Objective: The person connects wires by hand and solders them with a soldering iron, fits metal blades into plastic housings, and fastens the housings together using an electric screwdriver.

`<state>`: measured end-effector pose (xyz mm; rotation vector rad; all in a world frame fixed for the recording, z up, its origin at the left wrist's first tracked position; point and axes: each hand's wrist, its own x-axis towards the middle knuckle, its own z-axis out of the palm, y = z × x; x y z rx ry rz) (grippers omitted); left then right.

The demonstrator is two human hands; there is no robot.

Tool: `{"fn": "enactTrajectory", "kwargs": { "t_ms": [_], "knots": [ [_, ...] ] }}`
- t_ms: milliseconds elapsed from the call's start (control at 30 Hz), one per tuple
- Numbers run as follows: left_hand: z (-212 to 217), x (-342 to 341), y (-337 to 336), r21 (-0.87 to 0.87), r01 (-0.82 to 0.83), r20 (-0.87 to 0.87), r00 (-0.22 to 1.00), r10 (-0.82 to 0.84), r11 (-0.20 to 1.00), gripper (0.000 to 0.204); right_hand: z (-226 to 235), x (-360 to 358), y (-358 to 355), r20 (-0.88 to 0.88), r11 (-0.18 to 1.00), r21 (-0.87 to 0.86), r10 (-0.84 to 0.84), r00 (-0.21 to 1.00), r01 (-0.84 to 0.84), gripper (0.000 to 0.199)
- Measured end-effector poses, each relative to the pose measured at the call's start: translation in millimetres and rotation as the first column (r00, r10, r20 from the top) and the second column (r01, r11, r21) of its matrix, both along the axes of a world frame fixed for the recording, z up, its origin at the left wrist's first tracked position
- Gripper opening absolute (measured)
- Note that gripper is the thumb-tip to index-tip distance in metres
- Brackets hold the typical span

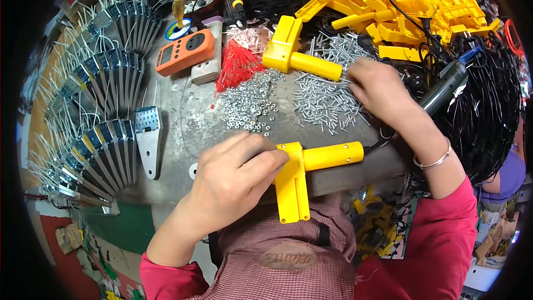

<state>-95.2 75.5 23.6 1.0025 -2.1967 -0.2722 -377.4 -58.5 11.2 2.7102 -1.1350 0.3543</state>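
Plastic T-piece (302, 172), yellow, sits at the near edge of the desk (183, 128), flat bar hanging off toward the lap, round barrel pointing to the person's right. Left hand (233, 180) has its grip clenched over the junction, fingers wrapped on the top of the flat bar; that's the sane hold point, thickest section, stops it rolling. Looks like a rigid moulded part, light, smooth and a bit slick, probably not fragile; barrel end is free for access. Right hand (377, 86) is in the screw pile (325, 97), fingertips pinched down among them, can't tell if it has one. Screws are small, loose, easy to drop. Second identical yellow piece (294, 55) lies past the pile, nut heap (250, 103) beside it, powered driver (447, 86) just right of the wrist.
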Motion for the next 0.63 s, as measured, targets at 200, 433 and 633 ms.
{"fn": "enactTrajectory", "kwargs": {
  "t_ms": [200,433,633],
  "knots": [
    [9,-24,-5,-0.44,0.04,0.141,0.99,0.024,0.897,0.037,56,39,63,0.291,-0.006,0.933,-0.58,0.761,-0.361,0.02],
    [5,-8,-5,-0.367,0.046,0.173,0.985,0.02,0.929,0.031,39,46,111,0.38,-0.012,0.857,-0.661,0.647,-0.516,0.019],
    [4,-22,-14,0.147,0.064,-0.09,0.995,-0.051,0.987,0.033,-17,32,150,0.694,0.945,0.324,-0.211,0.688,-0.037,0.044]
  ]
}}
